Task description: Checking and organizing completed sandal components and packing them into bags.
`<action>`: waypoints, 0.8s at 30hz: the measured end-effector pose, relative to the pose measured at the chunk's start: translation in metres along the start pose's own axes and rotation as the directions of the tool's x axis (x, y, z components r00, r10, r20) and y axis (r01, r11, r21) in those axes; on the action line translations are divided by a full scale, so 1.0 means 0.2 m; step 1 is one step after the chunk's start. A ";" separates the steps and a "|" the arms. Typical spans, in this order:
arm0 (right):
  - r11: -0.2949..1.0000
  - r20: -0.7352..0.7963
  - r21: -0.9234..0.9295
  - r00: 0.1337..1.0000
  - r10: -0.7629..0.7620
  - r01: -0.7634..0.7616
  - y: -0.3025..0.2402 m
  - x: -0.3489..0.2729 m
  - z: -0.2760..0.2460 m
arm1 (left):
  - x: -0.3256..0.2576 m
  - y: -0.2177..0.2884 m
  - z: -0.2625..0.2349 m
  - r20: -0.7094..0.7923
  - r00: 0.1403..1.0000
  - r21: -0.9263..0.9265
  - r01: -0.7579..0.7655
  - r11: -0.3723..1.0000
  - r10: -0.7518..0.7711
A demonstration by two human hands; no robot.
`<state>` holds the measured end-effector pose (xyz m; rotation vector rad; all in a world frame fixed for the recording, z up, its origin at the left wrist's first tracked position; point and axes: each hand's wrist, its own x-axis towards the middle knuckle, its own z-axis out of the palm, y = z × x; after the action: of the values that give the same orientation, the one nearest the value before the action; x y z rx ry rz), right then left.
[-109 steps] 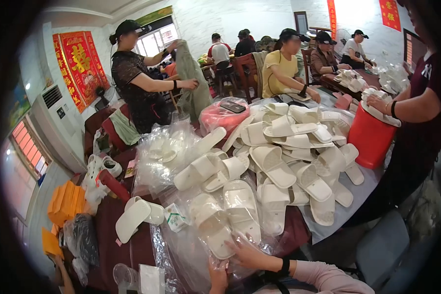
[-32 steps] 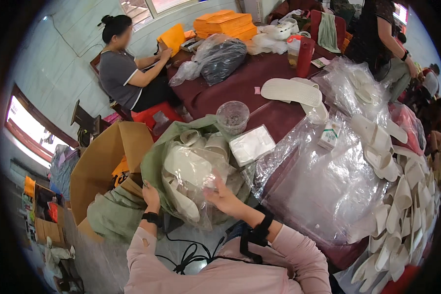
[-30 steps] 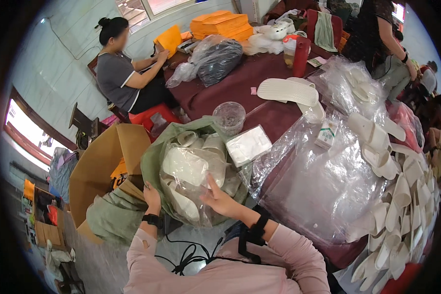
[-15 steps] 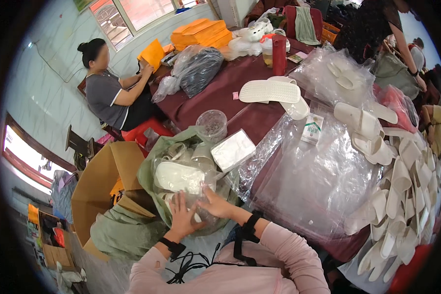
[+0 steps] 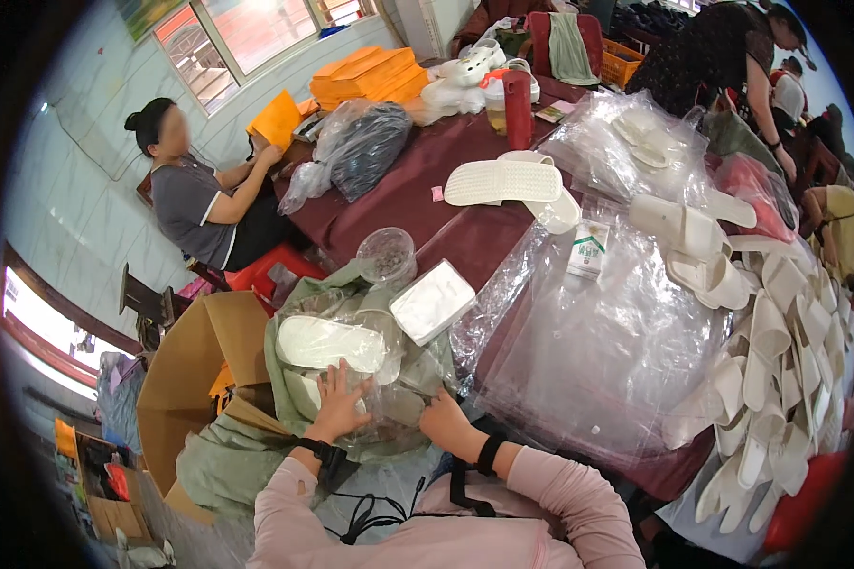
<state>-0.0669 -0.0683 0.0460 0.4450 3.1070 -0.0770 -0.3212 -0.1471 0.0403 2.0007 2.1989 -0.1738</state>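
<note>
I have my left hand (image 5: 337, 406) flat, fingers spread, on the clear bag of white slippers (image 5: 332, 343) inside the green sack (image 5: 256, 446) off the bench's near-left corner (beside the cardboard box (image 5: 194, 365)). My right hand (image 5: 444, 422) presses the bag's side, its fingers hidden; I cannot tell their grip.

A dark red table (image 5: 417, 204) carries a heap of clear plastic bags (image 5: 598, 351), a red bottle (image 5: 518, 109), a small white carton (image 5: 588, 248) and a clear cup (image 5: 386, 254). White slippers (image 5: 769, 332) crowd its right side. An open cardboard box (image 5: 194, 365) stands at left. A seated person in grey (image 5: 204, 204) handles orange envelopes (image 5: 361, 76) near the window (image 5: 247, 28).
</note>
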 end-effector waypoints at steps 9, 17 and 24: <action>0.994 0.040 0.037 0.994 0.099 -0.100 0.02 0.01 0.01 | 0.04 0.20 -0.08 -0.010 1.000 -0.031 0.015 0.999 -0.015; 0.997 -0.047 0.019 0.996 0.076 -0.075 0.01 0.01 0.10 | 0.54 0.42 -0.29 -0.474 0.880 -0.508 -0.298 0.808 0.027; 0.995 -0.033 0.042 0.995 0.091 -0.089 0.01 0.00 0.13 | 0.84 0.72 -0.36 -0.525 0.851 -0.469 -0.293 0.833 0.003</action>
<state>-0.0669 -0.0685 0.0205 0.5934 3.1193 -0.1340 -0.1952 0.0442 0.0806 2.0073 1.9864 0.9958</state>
